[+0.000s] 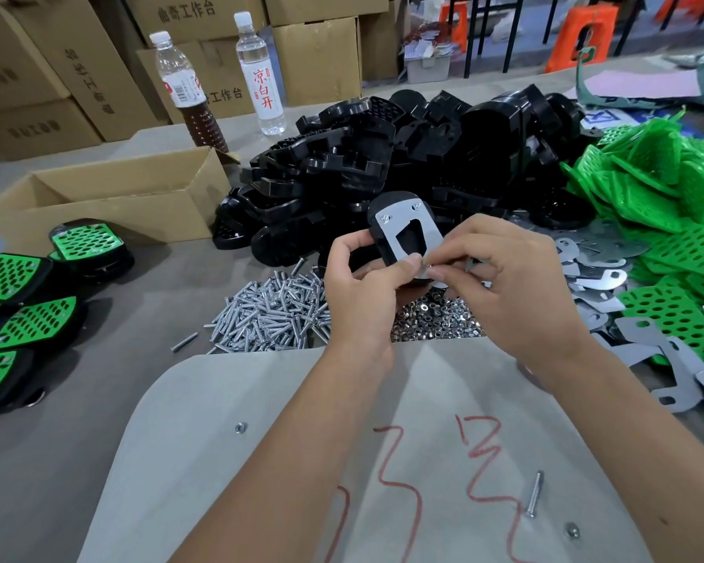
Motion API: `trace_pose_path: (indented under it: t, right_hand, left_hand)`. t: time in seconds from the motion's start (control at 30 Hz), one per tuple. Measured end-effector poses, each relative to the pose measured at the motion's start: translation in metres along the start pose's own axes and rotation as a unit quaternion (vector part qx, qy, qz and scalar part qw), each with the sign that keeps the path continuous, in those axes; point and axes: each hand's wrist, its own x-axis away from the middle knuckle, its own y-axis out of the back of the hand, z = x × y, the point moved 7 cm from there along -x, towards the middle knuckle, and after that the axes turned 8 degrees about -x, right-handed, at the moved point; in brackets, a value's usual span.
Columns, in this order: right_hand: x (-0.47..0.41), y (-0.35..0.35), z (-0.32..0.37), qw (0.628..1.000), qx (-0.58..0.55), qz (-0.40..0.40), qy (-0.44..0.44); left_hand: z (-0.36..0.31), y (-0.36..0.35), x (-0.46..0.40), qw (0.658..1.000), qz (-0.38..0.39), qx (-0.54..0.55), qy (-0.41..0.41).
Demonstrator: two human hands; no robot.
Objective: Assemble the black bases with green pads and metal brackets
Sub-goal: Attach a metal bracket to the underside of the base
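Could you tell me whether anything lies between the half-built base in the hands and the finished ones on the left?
Nothing visible does: bare grey tabletop separates the black plastic base with its metal bracket from the finished green-padded bases.

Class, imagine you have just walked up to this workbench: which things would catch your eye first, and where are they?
First, the two hands at centre: the left hand and right hand hold a black base with a metal bracket on it. Next, the bright green pads heaped at the right, beside the big pile of black bases behind the hands. Finished green-topped pieces lie at the left.
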Motion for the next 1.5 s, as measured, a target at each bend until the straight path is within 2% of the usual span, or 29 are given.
trace_pose_path:
  t: [0.33, 0.47, 0.8, 1.03, 1.17, 1.5]
  right_hand:
    - [0.003, 0.005, -0.01, 0.997, -0.044, -0.054, -0.036]
    - [0.005, 0.003, -0.019, 0.992, -0.089, -0.051, -0.075]
    - [0.005, 0.005, -0.014, 0.992, -0.048, -0.083, -0.078]
    - [0.007, 0.001, -0.021, 0.988, -0.099, -0.063, -0.099]
    - [0.007, -0.002, -0.018, 0.991, -0.095, -0.044, -0.08]
    - [0.006, 0.003, -0.013, 0.994, -0.057, -0.067, -0.058]
  left_hand:
    - [0.001, -0.002, -0.001, 0.999, 0.036, -0.012, 0.009]
    - [0.001, -0.002, -0.001, 1.0, 0.027, -0.005, 0.007]
    - [0.001, -0.002, 0.001, 1.0, 0.014, -0.02, -0.003]
    - [0.003, 0.0, 0.001, 1.0, 0.0, -0.005, -0.001]
    - [0.003, 0.003, -0.001, 1.0, -0.015, 0.011, 0.006]
    - [0.003, 0.004, -0.001, 0.999, -0.036, 0.022, 0.013]
